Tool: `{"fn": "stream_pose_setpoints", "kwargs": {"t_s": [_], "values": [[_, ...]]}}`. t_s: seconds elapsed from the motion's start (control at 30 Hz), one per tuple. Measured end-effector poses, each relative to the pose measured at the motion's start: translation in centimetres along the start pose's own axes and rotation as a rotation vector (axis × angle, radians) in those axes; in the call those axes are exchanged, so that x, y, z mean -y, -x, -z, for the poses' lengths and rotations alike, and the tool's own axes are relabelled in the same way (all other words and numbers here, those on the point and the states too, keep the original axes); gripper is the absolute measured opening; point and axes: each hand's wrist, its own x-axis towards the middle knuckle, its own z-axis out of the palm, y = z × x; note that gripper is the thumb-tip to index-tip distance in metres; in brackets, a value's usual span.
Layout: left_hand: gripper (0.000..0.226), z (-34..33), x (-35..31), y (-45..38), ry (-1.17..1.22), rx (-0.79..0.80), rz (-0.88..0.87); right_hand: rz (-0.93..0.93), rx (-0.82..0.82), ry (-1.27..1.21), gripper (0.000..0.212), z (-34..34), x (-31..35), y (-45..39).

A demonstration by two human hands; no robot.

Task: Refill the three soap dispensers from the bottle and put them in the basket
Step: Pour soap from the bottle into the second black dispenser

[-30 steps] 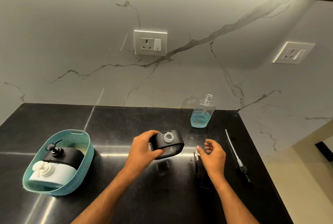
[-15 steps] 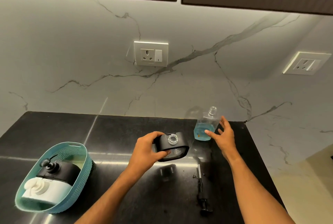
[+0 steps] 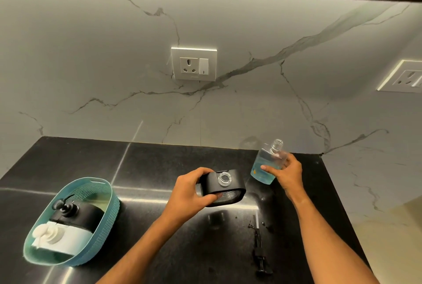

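Last refill, bottle now in hand

My right hand (image 3: 285, 169) has just gripped the bottle (image 3: 266, 167); my left hand (image 3: 189, 190) holds the open dispenser (image 3: 222, 186) (pouring comes next).

On the desk (image 3: 68, 165) the basket (image 3: 107, 210) sits at the near left, with two dispensers in it: one (image 3: 89, 215) farther in, the other (image 3: 61, 238) nearer. Right of the basket, about mid-desk, the left hand (image 3: 187, 194) holds a third dispenser (image 3: 226, 185) above the surface. Just right of that and a little farther, the right hand (image 3: 287, 174) holds the bottle (image 3: 265, 167) (tilted). A pump (image 3: 260, 251) lies on the desk near the right forearm. Two wall sockets (image 3: 194, 64) (image 3: 404, 78) sit on the far wall.
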Motion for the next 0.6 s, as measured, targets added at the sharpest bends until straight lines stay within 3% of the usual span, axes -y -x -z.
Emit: {"fn": "stream_pose_setpoints", "kwargs": {"t_s": [0.17, 0.37, 0.6], "values": [[0.044, 0.1, -0.4, 1.1, 0.014, -0.067, 0.006, 0.023, -0.098, 0.009, 0.062, -0.6, -0.1, 2.0], [0.048, -0.3, -0.8, 3.2, -0.005, -0.261, 0.043, 0.088, -0.190, 0.046, 0.059, -1.8, 1.7, 5.2], [0.045, -1.7, -1.1, 5.2, -0.014, -0.368, 0.096, 0.286, -0.266, 0.082, 0.057, -2.5, 6.2, 9.6]]}}
